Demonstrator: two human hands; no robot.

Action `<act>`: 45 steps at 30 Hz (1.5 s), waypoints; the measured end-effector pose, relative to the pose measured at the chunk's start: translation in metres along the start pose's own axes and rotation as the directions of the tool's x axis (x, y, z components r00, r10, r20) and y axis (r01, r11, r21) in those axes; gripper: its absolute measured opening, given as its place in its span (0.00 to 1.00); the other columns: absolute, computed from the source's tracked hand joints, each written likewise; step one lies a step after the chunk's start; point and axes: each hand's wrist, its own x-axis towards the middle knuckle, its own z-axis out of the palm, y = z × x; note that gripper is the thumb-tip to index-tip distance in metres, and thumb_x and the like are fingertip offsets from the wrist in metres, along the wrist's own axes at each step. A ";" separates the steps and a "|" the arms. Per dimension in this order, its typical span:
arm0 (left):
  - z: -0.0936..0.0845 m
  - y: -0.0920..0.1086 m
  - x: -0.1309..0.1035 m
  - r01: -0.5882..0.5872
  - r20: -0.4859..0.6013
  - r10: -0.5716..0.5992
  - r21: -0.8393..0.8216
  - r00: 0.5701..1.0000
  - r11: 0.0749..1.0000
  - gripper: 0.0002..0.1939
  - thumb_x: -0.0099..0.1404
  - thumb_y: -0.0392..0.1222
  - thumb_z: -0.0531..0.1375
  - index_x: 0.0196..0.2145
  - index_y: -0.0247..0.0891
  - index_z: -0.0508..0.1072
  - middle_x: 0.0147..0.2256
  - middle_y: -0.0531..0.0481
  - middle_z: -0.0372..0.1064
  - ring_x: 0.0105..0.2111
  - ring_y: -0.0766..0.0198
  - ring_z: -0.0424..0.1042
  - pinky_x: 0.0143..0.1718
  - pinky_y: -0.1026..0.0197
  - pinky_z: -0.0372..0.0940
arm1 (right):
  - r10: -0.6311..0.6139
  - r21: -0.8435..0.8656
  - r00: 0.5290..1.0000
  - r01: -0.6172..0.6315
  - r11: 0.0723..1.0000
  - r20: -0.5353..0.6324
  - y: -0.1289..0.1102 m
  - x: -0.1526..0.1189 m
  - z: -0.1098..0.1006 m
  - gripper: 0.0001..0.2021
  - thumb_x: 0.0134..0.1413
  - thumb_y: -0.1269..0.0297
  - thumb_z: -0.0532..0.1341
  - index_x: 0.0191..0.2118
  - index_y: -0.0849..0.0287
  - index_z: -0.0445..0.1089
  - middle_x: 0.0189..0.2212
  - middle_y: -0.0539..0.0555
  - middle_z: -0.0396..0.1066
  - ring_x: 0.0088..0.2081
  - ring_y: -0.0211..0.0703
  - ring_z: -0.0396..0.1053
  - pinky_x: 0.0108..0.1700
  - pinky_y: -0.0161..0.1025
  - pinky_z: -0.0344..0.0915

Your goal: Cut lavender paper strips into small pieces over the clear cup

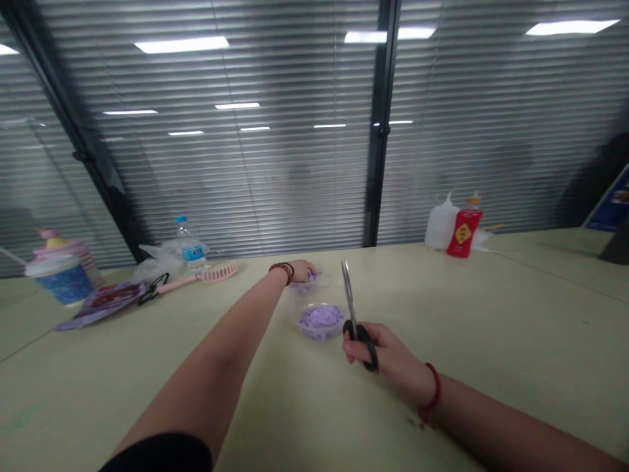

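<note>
In the head view, my right hand point(371, 351) is closed round the black handles of a pair of scissors point(348, 288), whose blades point up and away. Just left of the scissors stands a round clear bowl point(320, 335) of small purple pieces point(322, 316). Behind it is a second clear container point(303, 286), also with purple pieces. My left hand point(302, 270) reaches to this rear container, its fingers bent down over the pieces. Those fingertips are small and partly hidden, so what they hold, if anything, cannot be made out.
On the left are a blue-and-white cup point(63, 280), a purple packet point(105, 305), a pink hairbrush point(219, 273), a water bottle point(191, 248) and a clear plastic bag point(160, 263). At the back right stand a white squeeze bottle point(441, 225) and a red bottle point(463, 234).
</note>
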 end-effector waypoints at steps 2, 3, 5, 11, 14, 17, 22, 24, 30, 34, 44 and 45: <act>-0.008 -0.005 -0.003 -0.011 -0.026 0.011 -0.025 1.000 1.000 0.21 0.43 0.34 0.61 0.38 0.36 0.71 0.30 0.49 0.71 0.26 0.64 0.68 0.28 0.64 0.63 | -0.007 -0.003 1.000 0.007 1.000 -0.001 0.001 0.000 0.000 0.16 0.39 0.53 0.63 0.23 0.62 0.64 0.16 0.45 0.58 0.17 0.28 0.50 0.18 0.30 0.45; -0.013 -0.007 -0.005 -0.018 -0.036 0.016 -0.044 0.999 0.999 0.21 0.43 0.34 0.61 0.39 0.36 0.71 0.31 0.49 0.70 0.26 0.65 0.67 0.27 0.65 0.63 | -0.006 -0.005 1.000 0.006 1.000 -0.002 0.001 0.001 0.000 0.16 0.39 0.53 0.63 0.23 0.62 0.64 0.16 0.45 0.58 0.17 0.28 0.50 0.18 0.30 0.45; -0.023 -0.010 -0.011 -0.035 -0.040 0.031 -0.092 0.999 0.995 0.20 0.46 0.36 0.61 0.40 0.37 0.69 0.33 0.48 0.70 0.25 0.66 0.67 0.25 0.66 0.63 | 0.003 -0.010 1.000 -0.004 1.000 -0.011 0.002 0.001 0.000 0.16 0.38 0.53 0.63 0.24 0.62 0.64 0.17 0.46 0.60 0.17 0.28 0.50 0.18 0.30 0.45; -0.047 -0.006 -0.027 -0.102 -0.022 0.099 -0.202 0.995 0.974 0.14 0.46 0.39 0.62 0.33 0.35 0.68 0.31 0.49 0.68 0.25 0.66 0.66 0.23 0.66 0.63 | 0.013 -0.038 0.999 -0.015 0.999 -0.040 0.002 0.001 0.001 0.17 0.38 0.52 0.63 0.23 0.63 0.64 0.16 0.45 0.57 0.17 0.28 0.50 0.18 0.30 0.45; -0.054 -0.004 -0.031 -0.130 -0.039 0.124 -0.229 0.992 0.965 0.15 0.46 0.42 0.63 0.32 0.35 0.69 0.31 0.49 0.67 0.26 0.66 0.65 0.24 0.65 0.63 | 0.025 -0.036 0.999 -0.027 0.999 -0.034 0.001 0.001 0.001 0.17 0.38 0.52 0.63 0.23 0.63 0.64 0.16 0.45 0.57 0.16 0.28 0.49 0.18 0.30 0.44; -0.056 -0.003 -0.033 -0.144 -0.049 0.136 -0.251 0.990 0.957 0.16 0.47 0.46 0.63 0.31 0.34 0.69 0.31 0.48 0.67 0.26 0.66 0.64 0.24 0.66 0.62 | 0.033 -0.032 0.999 -0.034 0.999 -0.040 0.001 0.002 0.001 0.17 0.38 0.52 0.63 0.24 0.63 0.64 0.16 0.46 0.58 0.17 0.29 0.50 0.18 0.30 0.44; -0.052 0.004 -0.037 -0.135 -0.041 0.129 -0.314 0.991 0.940 0.19 0.50 0.51 0.61 0.37 0.36 0.70 0.33 0.48 0.67 0.29 0.66 0.63 0.26 0.66 0.62 | 0.044 -0.034 0.998 -0.045 0.998 -0.043 0.000 0.001 0.002 0.16 0.38 0.53 0.63 0.24 0.63 0.64 0.17 0.46 0.59 0.16 0.28 0.50 0.17 0.30 0.45; -0.051 0.008 -0.038 -0.135 -0.048 0.126 -0.350 0.991 0.927 0.21 0.51 0.52 0.59 0.41 0.39 0.70 0.36 0.49 0.67 0.31 0.66 0.63 0.28 0.66 0.62 | 0.046 -0.025 0.998 -0.047 0.999 -0.039 -0.001 0.001 0.002 0.16 0.37 0.53 0.63 0.25 0.63 0.64 0.17 0.46 0.60 0.16 0.28 0.50 0.17 0.30 0.45; -0.052 0.016 -0.042 -0.105 -0.085 0.074 -0.461 0.994 0.881 0.20 0.51 0.51 0.61 0.42 0.43 0.71 0.41 0.50 0.69 0.40 0.61 0.63 0.34 0.64 0.60 | 0.042 -0.012 0.998 -0.042 0.999 -0.041 0.000 0.002 0.002 0.16 0.37 0.53 0.63 0.25 0.63 0.64 0.17 0.47 0.61 0.17 0.28 0.51 0.17 0.29 0.45; -0.051 0.016 -0.046 -0.107 -0.133 0.038 -0.564 0.990 0.819 0.18 0.53 0.50 0.61 0.41 0.43 0.72 0.44 0.49 0.69 0.45 0.59 0.62 0.38 0.63 0.58 | 0.048 -0.016 0.998 -0.049 0.999 -0.037 0.002 0.002 0.001 0.16 0.38 0.53 0.63 0.25 0.63 0.64 0.17 0.46 0.60 0.16 0.28 0.49 0.16 0.29 0.45; -0.051 0.042 -0.061 -0.339 -0.463 -0.198 -0.826 0.864 0.450 0.13 0.66 0.44 0.43 0.33 0.36 0.64 0.26 0.52 0.61 0.26 0.73 0.63 0.32 0.69 0.61 | 0.004 -0.014 1.000 -0.005 1.000 -0.015 -0.001 0.000 0.000 0.17 0.41 0.51 0.62 0.25 0.63 0.63 0.17 0.45 0.58 0.16 0.28 0.49 0.17 0.29 0.45; -0.048 0.050 -0.074 -0.363 -0.474 -0.204 -0.835 0.857 0.413 0.13 0.66 0.42 0.42 0.31 0.36 0.62 0.23 0.55 0.57 0.23 0.74 0.60 0.30 0.70 0.61 | -0.005 -0.017 1.000 0.005 1.000 0.007 -0.002 -0.001 0.000 0.17 0.40 0.51 0.62 0.25 0.63 0.63 0.17 0.45 0.58 0.17 0.28 0.50 0.18 0.29 0.46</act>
